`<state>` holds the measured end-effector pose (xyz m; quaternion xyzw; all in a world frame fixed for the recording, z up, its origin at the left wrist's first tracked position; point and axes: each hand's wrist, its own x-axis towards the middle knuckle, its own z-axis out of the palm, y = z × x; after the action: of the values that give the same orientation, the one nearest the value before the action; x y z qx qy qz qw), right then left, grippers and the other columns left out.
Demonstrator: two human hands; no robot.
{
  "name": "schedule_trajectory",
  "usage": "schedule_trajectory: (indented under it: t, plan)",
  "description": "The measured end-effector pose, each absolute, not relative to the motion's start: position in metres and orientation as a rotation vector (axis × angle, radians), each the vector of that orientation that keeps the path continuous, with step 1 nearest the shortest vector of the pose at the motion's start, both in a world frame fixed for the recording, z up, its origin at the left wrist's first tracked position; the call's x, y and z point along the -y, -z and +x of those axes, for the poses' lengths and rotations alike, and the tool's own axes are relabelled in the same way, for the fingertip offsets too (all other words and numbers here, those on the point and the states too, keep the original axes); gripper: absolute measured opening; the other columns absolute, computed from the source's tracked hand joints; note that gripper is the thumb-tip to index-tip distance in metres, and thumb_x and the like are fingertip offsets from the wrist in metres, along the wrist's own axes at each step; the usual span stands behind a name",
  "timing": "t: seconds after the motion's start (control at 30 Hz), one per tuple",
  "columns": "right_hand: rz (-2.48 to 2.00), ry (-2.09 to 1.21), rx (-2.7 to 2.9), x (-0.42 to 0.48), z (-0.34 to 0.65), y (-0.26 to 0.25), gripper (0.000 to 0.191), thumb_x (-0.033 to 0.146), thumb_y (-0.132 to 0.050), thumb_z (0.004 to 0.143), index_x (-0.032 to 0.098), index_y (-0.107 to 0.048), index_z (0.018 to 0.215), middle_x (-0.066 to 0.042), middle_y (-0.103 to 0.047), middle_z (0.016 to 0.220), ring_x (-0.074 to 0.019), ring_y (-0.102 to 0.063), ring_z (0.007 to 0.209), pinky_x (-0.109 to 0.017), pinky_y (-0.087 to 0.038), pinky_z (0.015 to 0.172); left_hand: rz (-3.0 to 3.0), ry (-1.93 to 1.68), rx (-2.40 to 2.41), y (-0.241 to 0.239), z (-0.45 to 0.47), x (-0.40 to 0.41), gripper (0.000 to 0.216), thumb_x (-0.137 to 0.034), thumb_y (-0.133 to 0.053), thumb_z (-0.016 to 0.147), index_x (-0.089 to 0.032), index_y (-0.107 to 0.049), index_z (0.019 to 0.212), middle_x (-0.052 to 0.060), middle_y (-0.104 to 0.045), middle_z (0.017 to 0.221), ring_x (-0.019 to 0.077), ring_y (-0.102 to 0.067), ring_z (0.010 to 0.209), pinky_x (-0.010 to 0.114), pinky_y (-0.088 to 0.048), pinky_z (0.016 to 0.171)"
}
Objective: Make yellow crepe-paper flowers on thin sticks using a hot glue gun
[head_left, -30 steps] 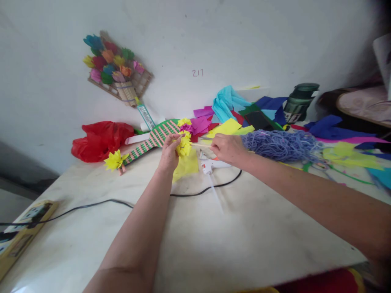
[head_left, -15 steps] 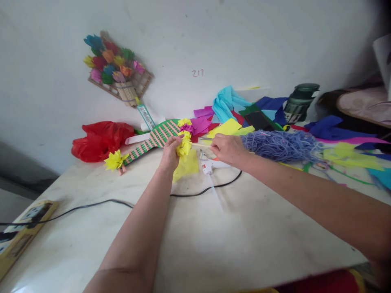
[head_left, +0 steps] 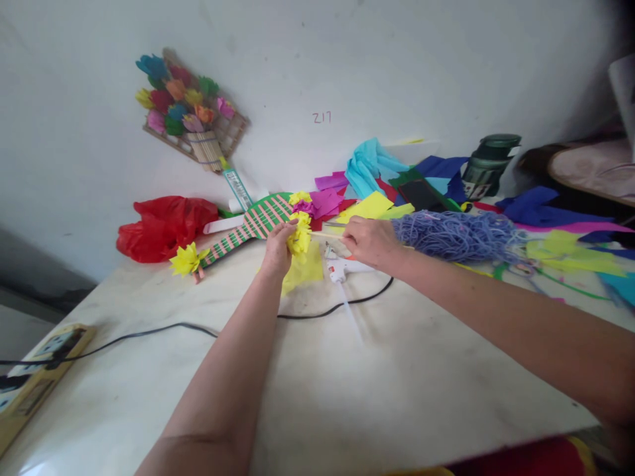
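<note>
My left hand [head_left: 279,250] is closed, its fingers pinching a yellow crepe paper flower [head_left: 299,239]. From the right, my right hand [head_left: 370,239] grips a thin wooden stick [head_left: 325,235] whose far end meets the flower. Behind my left hand lies a green, guitar-shaped craft piece [head_left: 268,213] with pink strips across it. It has a yellow paper flower [head_left: 186,259] at its narrow end and more yellow and magenta paper at its round end. A white glue gun [head_left: 342,268] with a clear glue stick rests below my right hand, beside a yellow paper sheet [head_left: 310,270].
A black cable [head_left: 183,325] crosses the table to a power strip [head_left: 44,370] at left. Red plastic [head_left: 166,228] lies at the back left. Coloured paper [head_left: 377,165], purple-blue string [head_left: 451,236] and a dark green jar [head_left: 491,166] are at the back right. A paper-flower decoration [head_left: 191,109] leans against the wall.
Almost nothing differs. Both hands keep their hold on the flower and the stick, and the view has shifted very slightly.
</note>
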<state>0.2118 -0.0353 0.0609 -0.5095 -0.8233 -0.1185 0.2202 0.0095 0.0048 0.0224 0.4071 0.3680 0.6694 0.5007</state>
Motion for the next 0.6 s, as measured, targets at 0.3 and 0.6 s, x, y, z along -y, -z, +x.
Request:
schedule_trajectory:
  t: [0.3,0.6]
  plan:
    - [-1.418,0.330,2.287,0.0374,0.2117,-0.0626,0.026,0.023,-0.045,0.084,0.015,-0.069,0.082,-0.007,-0.067,0.088,-0.0156,-0.057,0.074,-0.028,-0.024,0.055,0.991,-1.629,-0.876,-0.0232,0.0115,-0.0028,0.020,-0.025,-0.074,0.052,-0.015,-0.057,0.057,0.005,-0.067,0.104,0.0120,-0.059,0.067,0.028,-0.049,0.064]
    - [-1.405,0.323,2.268,0.0378,0.2113,-0.0629,0.024,0.022,-0.046,0.083,0.015,-0.068,0.081,-0.006,-0.067,0.086,-0.0152,-0.057,0.072,-0.028,-0.024,0.056,1.028,-1.641,-0.859,-0.0238,0.0107,-0.0028,0.017,-0.025,-0.073,0.050,-0.015,-0.060,0.056,0.006,-0.068,0.104,0.0133,-0.059,0.068,0.027,-0.046,0.064]
